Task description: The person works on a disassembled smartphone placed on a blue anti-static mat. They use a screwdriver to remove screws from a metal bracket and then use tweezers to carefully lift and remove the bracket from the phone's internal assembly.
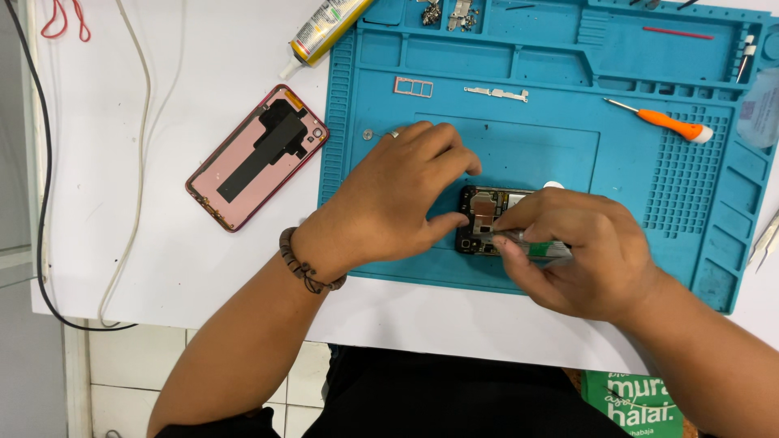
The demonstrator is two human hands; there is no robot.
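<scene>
**A:** Head view, looking straight down. The left hand lies flat across the opened phone, fingers spread and thumb pressed to its near edge: not gripping, just pinning it so it can't slide on the blue work mat.

**B:** And the right hand?

**A:** Closed in a pinch round a slim green-handled tool, held low and nearly level, its tip touching the exposed boards at the phone's top end. Fingers sit close to the tip, for fine control I'd judge.

**B:** The phone sits mid-mat?

**A:** Yes, in the mat's plain central field, near the front edge, close to the body. Loose bits are kept apart: a small pink card tray and a thin metal bracket lie in the strip above, an orange-handled screwdriver to the right.

**B:** Off the mat?

**A:** The pink back cover lies inside-up on the white surface, left of the mat, with a glue tube above it.
</scene>
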